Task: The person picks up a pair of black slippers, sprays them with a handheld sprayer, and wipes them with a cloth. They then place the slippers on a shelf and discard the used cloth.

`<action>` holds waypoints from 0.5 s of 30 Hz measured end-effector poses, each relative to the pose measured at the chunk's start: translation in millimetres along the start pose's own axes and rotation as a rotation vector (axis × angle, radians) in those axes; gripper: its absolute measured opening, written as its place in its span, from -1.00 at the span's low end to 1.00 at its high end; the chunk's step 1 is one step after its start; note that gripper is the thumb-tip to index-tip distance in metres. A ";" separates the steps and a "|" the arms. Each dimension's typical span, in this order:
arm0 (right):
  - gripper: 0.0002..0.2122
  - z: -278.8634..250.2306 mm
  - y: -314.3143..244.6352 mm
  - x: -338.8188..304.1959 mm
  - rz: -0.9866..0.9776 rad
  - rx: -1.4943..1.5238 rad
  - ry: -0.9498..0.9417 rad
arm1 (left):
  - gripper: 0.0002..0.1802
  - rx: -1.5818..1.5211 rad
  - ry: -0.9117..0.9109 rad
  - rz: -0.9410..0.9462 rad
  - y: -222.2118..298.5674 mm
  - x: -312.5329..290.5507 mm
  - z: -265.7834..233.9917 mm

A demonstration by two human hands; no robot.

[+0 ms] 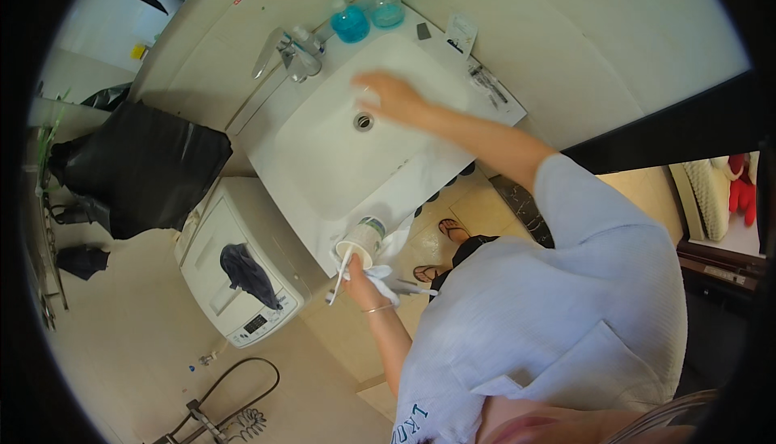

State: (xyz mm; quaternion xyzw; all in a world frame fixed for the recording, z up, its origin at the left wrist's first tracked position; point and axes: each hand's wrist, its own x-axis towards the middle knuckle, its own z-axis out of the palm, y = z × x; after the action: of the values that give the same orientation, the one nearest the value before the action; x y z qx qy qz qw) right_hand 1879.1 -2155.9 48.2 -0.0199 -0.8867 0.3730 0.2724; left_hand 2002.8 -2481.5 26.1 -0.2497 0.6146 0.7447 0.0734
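My left hand (361, 284) is closed around a white cup (368, 238) at the near left corner of the sink counter. The cup is tilted, with coloured print on its side. A thin white stick (340, 276), possibly a toothbrush handle, shows beside the cup's rim. White cloth or tissue (392, 281) is bunched against the same hand, and a slim greyish thing (416, 287) sticks out beyond it, its kind unclear. Over the white washbasin (315, 165), my right hand (394, 98) is blurred, its fingers stretched apart and holding nothing visible. The drain (364, 122) lies just below it.
A chrome faucet (299, 57) and bottles of blue liquid (350, 23) stand along the basin's back edge. Small packets (489, 86) lie at right. Left of the counter are a white washing machine (242, 258) with a dark cloth (248, 274) and a black sheet (153, 169).
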 end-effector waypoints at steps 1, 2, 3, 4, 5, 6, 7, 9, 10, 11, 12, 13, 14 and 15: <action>-0.41 -2.6 37.2 23.5 0.116 -0.300 0.027 | -0.49 0.001 -0.009 0.017 0.4 -0.3 -4.6; -0.33 -4.1 72.6 39.8 0.168 -0.753 -0.029 | -0.47 0.010 0.003 0.029 1.9 -2.0 -10.5; -0.33 -4.1 104.3 48.2 0.228 -0.818 -0.032 | -0.45 0.022 0.018 0.041 5.1 -5.4 -19.2; -0.33 -2.7 130.9 49.9 0.340 -0.965 -0.040 | -0.43 0.030 0.017 0.072 8.6 -8.8 -27.9; -0.43 -0.6 152.3 47.1 0.253 -0.984 0.033 | -0.42 0.012 0.047 0.061 12.5 -12.9 -37.8; -0.52 1.3 168.8 42.0 0.203 -1.057 0.076 | -0.40 -0.010 0.064 0.066 16.8 -17.8 -48.7; -0.60 1.9 181.1 36.7 0.190 -1.115 0.036 | -0.39 -0.054 0.023 0.105 20.9 -22.8 -59.6; -0.64 -1.1 196.2 30.0 0.216 -0.915 -0.068 | -0.38 -0.026 0.131 0.044 29.8 -32.4 -81.9; -0.65 -3.4 199.2 28.2 0.200 -0.793 -0.150 | -0.38 -0.057 0.137 0.060 32.1 -36.9 -91.6; -0.69 -5.0 199.5 26.7 0.321 -0.753 -0.114 | -0.38 -0.056 0.219 0.032 32.8 -41.0 -100.9; -0.71 -5.3 196.6 24.6 0.402 -0.698 -0.080 | -0.39 -0.072 0.282 0.018 31.5 -45.8 -111.1; -0.71 -3.5 190.2 21.4 0.347 -0.579 0.056 | -0.39 -0.094 0.361 0.005 28.6 -51.4 -122.6; -0.72 1.0 179.9 16.4 0.344 -0.454 0.185 | -0.40 -0.105 0.373 0.013 24.5 -54.3 -136.0; -0.74 8.8 164.9 8.6 0.313 -0.317 0.179 | -0.41 -0.123 0.411 0.025 16.1 -53.1 -150.9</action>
State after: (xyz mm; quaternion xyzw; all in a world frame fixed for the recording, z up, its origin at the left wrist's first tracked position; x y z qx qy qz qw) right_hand 1839.7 -2040.8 -63.7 -0.2324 -0.8927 0.2636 0.2822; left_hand 2084.5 -2618.5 46.7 -0.3926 0.5730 0.7152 -0.0780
